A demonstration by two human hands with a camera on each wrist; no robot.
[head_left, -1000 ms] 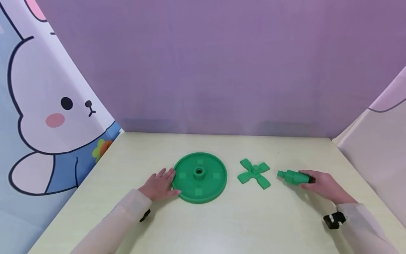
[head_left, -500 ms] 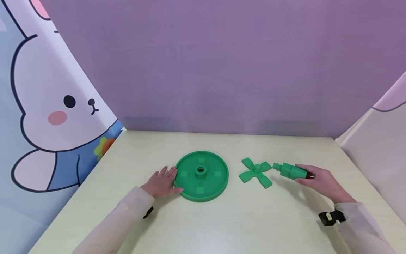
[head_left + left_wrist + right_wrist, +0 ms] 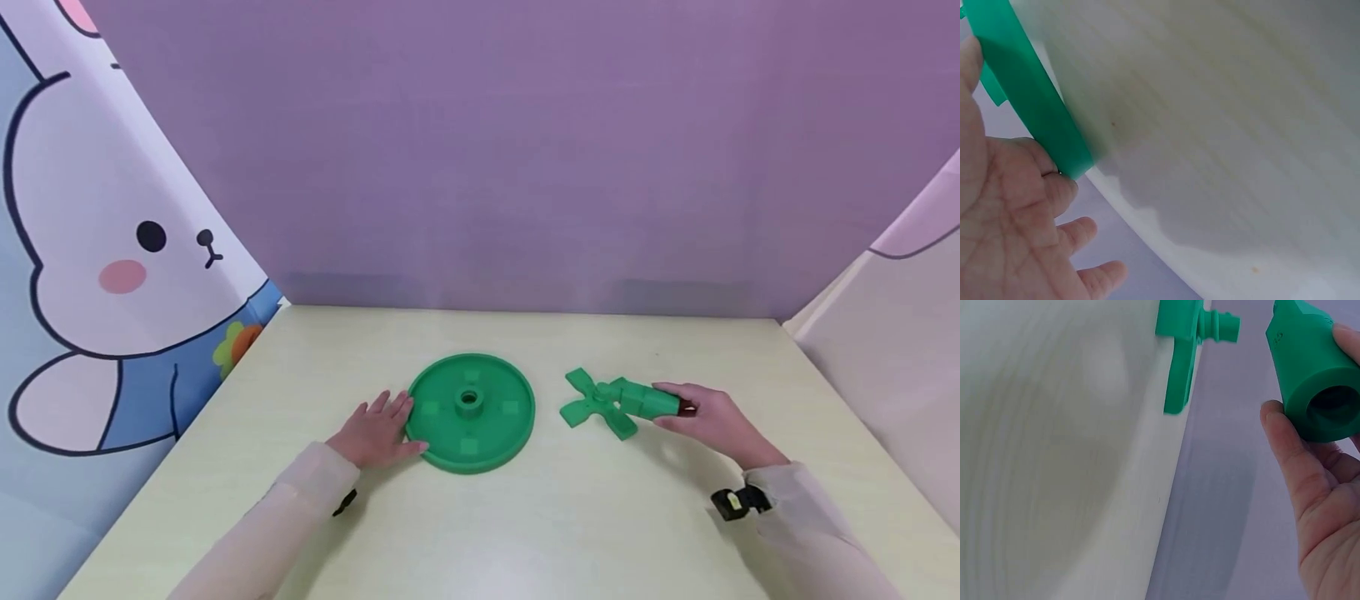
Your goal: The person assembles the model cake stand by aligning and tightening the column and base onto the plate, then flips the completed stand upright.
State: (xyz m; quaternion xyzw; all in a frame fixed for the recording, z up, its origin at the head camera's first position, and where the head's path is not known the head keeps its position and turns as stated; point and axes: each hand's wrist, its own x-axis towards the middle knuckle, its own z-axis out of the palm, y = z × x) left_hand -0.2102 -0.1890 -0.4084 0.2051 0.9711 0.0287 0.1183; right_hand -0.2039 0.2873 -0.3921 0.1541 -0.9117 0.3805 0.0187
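My left hand rests at the left rim of a round green disc, which has a raised ring-shaped hub in its middle. Up close in the left wrist view, thumb and fingertips touch the disc's tall green edge, with the other fingers spread. My right hand holds a green tapered, faceted piece by its wide end, between thumb and fingers. A round hollow shows in that end in the right wrist view. The piece's narrow end overlaps a flat four-armed green cross with a short ridged post, lying on the table.
The pale wood-look table meets a purple backdrop at its far edge. To the left hangs a sheet with a cartoon rabbit. A pale panel stands along the right side.
My right hand has moved left with the tapered piece, from right of the cross to over its right arms. The left hand, the disc and the cross stay in place.
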